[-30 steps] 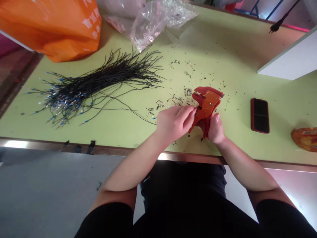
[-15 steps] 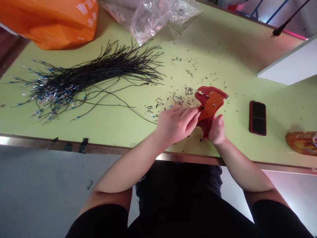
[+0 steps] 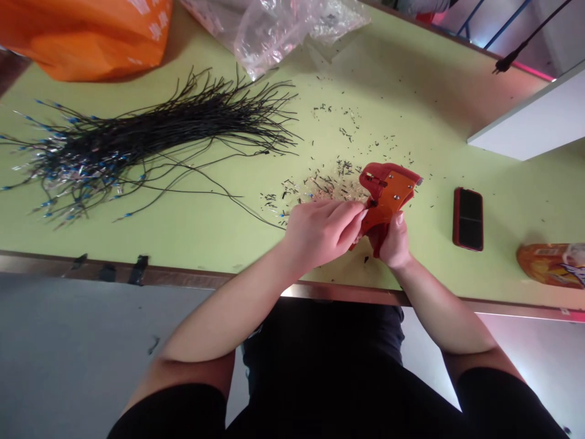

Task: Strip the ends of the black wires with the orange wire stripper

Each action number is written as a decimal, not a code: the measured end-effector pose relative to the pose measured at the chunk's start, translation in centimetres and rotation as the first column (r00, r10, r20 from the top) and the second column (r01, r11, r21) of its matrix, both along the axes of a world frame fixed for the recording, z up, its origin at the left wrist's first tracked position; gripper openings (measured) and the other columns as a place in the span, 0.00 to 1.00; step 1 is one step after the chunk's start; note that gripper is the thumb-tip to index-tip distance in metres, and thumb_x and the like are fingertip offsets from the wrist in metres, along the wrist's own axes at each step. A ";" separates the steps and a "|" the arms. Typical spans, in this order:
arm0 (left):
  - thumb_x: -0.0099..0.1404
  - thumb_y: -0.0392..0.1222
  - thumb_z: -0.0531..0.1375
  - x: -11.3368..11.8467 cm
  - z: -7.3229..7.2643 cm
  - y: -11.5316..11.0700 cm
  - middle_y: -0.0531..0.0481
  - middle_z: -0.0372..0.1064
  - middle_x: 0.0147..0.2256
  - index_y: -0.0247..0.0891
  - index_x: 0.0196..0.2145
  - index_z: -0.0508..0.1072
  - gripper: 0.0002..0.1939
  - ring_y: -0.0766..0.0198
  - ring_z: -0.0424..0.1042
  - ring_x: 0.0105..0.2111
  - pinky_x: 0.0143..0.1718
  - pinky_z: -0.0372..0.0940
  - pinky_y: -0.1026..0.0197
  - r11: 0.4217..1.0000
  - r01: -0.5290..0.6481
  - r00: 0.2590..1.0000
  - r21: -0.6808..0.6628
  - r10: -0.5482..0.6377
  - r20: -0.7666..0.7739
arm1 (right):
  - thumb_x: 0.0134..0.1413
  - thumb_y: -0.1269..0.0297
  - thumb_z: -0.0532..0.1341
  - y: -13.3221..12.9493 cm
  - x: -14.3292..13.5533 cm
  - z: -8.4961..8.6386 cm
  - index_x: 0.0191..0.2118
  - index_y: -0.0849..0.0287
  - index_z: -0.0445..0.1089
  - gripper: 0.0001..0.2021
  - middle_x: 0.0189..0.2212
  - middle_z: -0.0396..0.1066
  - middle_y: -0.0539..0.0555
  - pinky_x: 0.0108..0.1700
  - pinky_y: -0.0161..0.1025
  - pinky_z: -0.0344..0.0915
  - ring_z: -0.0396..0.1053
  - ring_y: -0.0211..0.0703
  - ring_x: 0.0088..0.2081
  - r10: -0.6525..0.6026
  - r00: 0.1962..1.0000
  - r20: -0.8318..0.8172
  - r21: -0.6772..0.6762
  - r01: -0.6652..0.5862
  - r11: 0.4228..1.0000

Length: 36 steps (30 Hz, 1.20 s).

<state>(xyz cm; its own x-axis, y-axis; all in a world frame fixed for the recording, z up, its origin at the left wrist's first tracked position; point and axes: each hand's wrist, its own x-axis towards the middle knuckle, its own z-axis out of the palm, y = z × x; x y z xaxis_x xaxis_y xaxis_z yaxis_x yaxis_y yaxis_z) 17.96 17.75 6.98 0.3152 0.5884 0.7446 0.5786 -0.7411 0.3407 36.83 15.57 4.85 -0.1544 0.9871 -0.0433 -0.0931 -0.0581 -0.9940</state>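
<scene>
My right hand point(image 3: 395, 244) is wrapped round the handles of a red and orange wire stripper point(image 3: 388, 198), whose head points up and away from me. Beside the stripper's left edge, my left hand point(image 3: 320, 235) pinches a black wire; only a short dark bit shows at the fingertips, by the jaws. A blue end point(image 3: 282, 215) peeks out left of that hand. To the left lies a large bundle of black wires point(image 3: 169, 128) with blue and silvery ends. A few loose wires trail from it toward my left hand.
Black wire scraps point(image 3: 336, 183) lie scattered around the stripper. At right are a phone point(image 3: 469, 218), an orange-labelled bottle point(image 3: 551, 263) and a white panel point(image 3: 525, 116). An orange bag point(image 3: 105, 42) and clear plastic bags point(image 3: 274, 36) sit at the back; a black plug point(image 3: 505, 63) hangs at the far edge.
The stripper's red jaw part has shifted against its orange body, and a lower handle now shows beside my left fingers. Both hands keep their holds. The whole view has slid slightly.
</scene>
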 end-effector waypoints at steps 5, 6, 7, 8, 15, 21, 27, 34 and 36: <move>0.78 0.37 0.58 0.0 0.1 -0.1 0.56 0.76 0.25 0.42 0.41 0.75 0.07 0.69 0.73 0.23 0.25 0.57 0.61 1.000 0.020 1.000 0.009 -0.020 0.016 | 0.61 0.17 0.50 -0.1 -0.5 0.6 0.29 0.48 0.70 0.37 0.18 0.64 0.50 0.18 0.47 0.69 0.67 0.49 0.19 -0.008 1.000 0.012 0.012 0.008 1.000; 0.78 0.37 0.58 0.0 0.0 -0.1 0.56 0.76 0.25 0.42 0.42 0.75 0.06 0.69 0.72 0.23 0.24 0.57 0.61 1.000 0.021 0.999 0.019 -0.021 0.028 | 0.61 0.18 0.50 -0.2 -0.6 0.7 0.28 0.49 0.69 0.37 0.17 0.63 0.50 0.18 0.46 0.67 0.66 0.48 0.18 -0.014 1.000 0.009 0.018 0.013 1.000; 0.78 0.36 0.59 0.1 0.0 -0.1 0.57 0.76 0.25 0.42 0.42 0.75 0.06 0.69 0.72 0.23 0.25 0.57 0.61 1.000 0.020 0.999 0.024 -0.021 0.038 | 0.62 0.19 0.51 -0.2 -0.6 0.8 0.27 0.49 0.68 0.37 0.16 0.62 0.50 0.17 0.45 0.65 0.64 0.46 0.18 -0.019 1.000 0.007 0.028 0.018 0.999; 0.78 0.37 0.59 0.1 0.0 -0.1 0.57 0.76 0.25 0.42 0.42 0.75 0.06 0.69 0.72 0.23 0.25 0.57 0.61 1.000 0.018 0.999 0.025 -0.019 0.045 | 0.63 0.19 0.51 -0.3 -0.7 0.9 0.26 0.49 0.68 0.37 0.16 0.62 0.49 0.17 0.44 0.63 0.63 0.45 0.17 -0.026 1.000 0.007 0.040 0.026 0.999; 0.78 0.38 0.58 0.2 -0.4 -0.2 0.55 0.77 0.25 0.42 0.42 0.77 0.07 0.68 0.72 0.23 0.26 0.58 0.62 1.000 0.016 0.999 -0.026 -0.015 0.032 | 0.63 0.20 0.54 -0.3 -0.8 1.3 0.25 0.50 0.66 0.36 0.14 0.58 0.47 0.16 0.41 0.59 0.58 0.41 0.15 -0.049 0.999 -0.008 0.063 0.050 0.997; 0.78 0.38 0.59 -0.2 0.1 0.1 0.55 0.77 0.26 0.41 0.41 0.76 0.06 0.70 0.71 0.22 0.25 0.59 0.64 0.999 0.044 0.994 -0.031 -0.041 0.106 | 0.61 0.21 0.58 0.5 0.0 1.8 0.39 0.51 0.76 0.34 0.25 0.75 0.53 0.27 0.49 0.78 0.74 0.50 0.24 0.047 0.978 -0.205 0.012 -0.046 0.999; 0.81 0.43 0.56 -1.4 1.3 0.7 0.56 0.72 0.23 0.40 0.39 0.76 0.12 0.73 0.61 0.18 0.22 0.57 0.65 0.974 0.023 0.970 -0.223 0.032 0.240 | 0.56 0.16 0.56 1.6 2.6 2.8 0.41 0.57 0.75 0.42 0.24 0.74 0.52 0.29 0.47 0.80 0.76 0.48 0.25 0.289 0.917 -0.275 -0.049 -0.314 0.948; 0.81 0.42 0.55 -1.7 1.1 1.1 0.55 0.71 0.24 0.40 0.37 0.74 0.13 0.71 0.66 0.21 0.24 0.58 0.65 0.960 0.095 0.967 -0.262 -0.027 0.254 | 0.57 0.16 0.54 1.8 3.7 2.5 0.45 0.58 0.77 0.44 0.27 0.78 0.54 0.31 0.44 0.81 0.79 0.47 0.27 0.550 0.788 -0.278 -0.059 -0.585 0.809; 0.81 0.42 0.55 -1.6 1.0 1.2 0.56 0.70 0.23 0.40 0.37 0.73 0.13 0.71 0.65 0.20 0.23 0.56 0.65 0.964 0.112 0.968 -0.241 -0.051 0.244 | 0.58 0.17 0.55 1.6 3.5 2.3 0.45 0.59 0.77 0.43 0.28 0.78 0.54 0.32 0.43 0.81 0.79 0.46 0.28 0.570 0.773 -0.278 -0.051 -0.604 0.795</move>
<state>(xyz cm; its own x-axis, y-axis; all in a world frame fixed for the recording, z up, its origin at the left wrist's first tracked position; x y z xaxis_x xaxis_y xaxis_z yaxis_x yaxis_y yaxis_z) 16.38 18.97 7.95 0.2047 0.7452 0.6346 0.4013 -0.6553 0.6400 40.33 17.21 7.15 -0.7241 0.6880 -0.0488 -0.2280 -0.3056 -0.9245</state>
